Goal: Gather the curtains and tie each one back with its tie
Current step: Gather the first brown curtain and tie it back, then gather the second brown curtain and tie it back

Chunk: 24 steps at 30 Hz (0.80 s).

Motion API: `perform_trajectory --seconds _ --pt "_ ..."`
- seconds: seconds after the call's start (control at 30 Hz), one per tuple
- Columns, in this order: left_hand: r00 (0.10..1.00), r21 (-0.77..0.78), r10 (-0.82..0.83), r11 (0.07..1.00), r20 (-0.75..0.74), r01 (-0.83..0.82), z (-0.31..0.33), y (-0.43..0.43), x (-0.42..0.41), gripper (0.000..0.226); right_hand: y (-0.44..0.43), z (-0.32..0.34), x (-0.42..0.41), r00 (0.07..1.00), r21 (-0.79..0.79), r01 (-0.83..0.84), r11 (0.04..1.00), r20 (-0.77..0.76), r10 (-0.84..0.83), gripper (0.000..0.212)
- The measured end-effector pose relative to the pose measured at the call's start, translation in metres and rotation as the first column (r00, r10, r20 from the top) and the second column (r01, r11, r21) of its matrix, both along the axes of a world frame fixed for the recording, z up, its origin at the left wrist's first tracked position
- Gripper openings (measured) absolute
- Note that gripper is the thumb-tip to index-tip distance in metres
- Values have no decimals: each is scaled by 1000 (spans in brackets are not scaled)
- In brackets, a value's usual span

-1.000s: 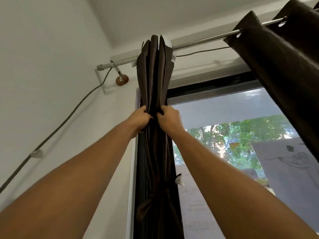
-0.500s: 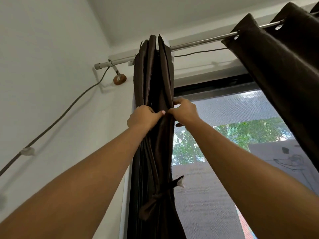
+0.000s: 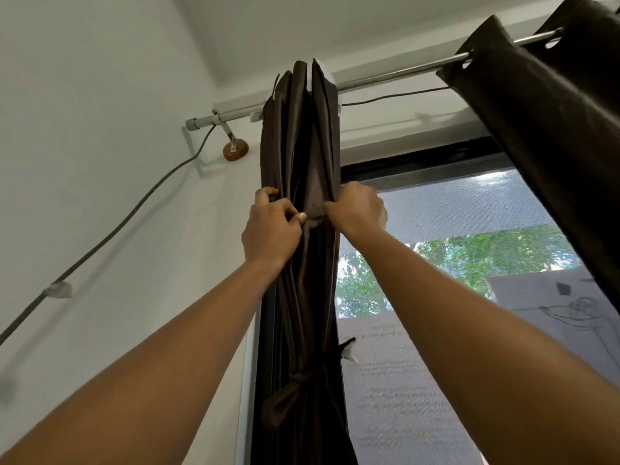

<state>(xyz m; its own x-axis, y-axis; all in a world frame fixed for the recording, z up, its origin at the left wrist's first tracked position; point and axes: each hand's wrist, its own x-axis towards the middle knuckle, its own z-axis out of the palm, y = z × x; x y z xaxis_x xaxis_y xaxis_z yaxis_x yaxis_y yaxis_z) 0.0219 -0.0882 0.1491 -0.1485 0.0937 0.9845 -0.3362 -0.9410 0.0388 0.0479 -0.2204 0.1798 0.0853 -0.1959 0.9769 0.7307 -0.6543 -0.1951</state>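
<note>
With left hand [image 3: 272, 229] and right hand [image 3: 359, 213] each pinching folds of the gathered curtain [image 3: 302, 146], a hard tug could loosen its tie [image 3: 303, 380].

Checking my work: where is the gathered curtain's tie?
Head view: the tie is knotted around the gathered curtain, low in frame, below the left hand and right hand.

Home room, dark curtains [image 3: 302, 162] on rod [image 3: 385, 77], window [image 3: 469, 246]
</note>
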Motion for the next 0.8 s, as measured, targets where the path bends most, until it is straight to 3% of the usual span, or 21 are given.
perform_trajectory --seconds 0.1,0.2,0.3,0.37,0.43,0.53,0.6,0.67,0.7,0.73,0.8 --pt "997 37 55 998 -57 -53 5 7 -2 21 1 10 -6 995 -13 -62 998 -75 61 17" --pt "997 138 76 988 7 -76 8 8 -3 20 4 21 -8 992 -71 -94 993 -87 88 19" --pt "999 231 19 972 43 -29 11 6 -2 15 13 27 -2 997 -216 11 976 -71 -27 24" --pt "1000 249 -18 968 9 15 10 10 -1 14 18 26 -1 995 -390 93 916 56 -77 10" --pt "996 243 -78 966 -38 85 9 18 0 13 15 23 -2 996 -547 84 833 74 -52 9" --pt "974 253 -148 949 -171 188 13 31 0 11 -8 20 1 986 -719 -112 686 -166 -13 13" --pt "910 208 -324 901 -258 380 21 36 -4 12 -22 19 1 940 -637 -303 709 -322 113 25" --pt "820 78 -538 825 -194 560 35 38 -8 17 -27 23 0 873 -304 -480 823 -256 415 36" --pt "782 -9 -608 790 -139 613 42 39 -8 26 -27 28 2 826 -108 -557 823 -169 537 40" --pt "752 -97 -649 761 -116 642 48 40 -8 40 -27 34 3 770 33 -627 779 -132 625 46" --pt "656 -238 -733 679 -181 694 58 39 -3 62 -19 42 5 634 111 -742 661 -205 746 63"
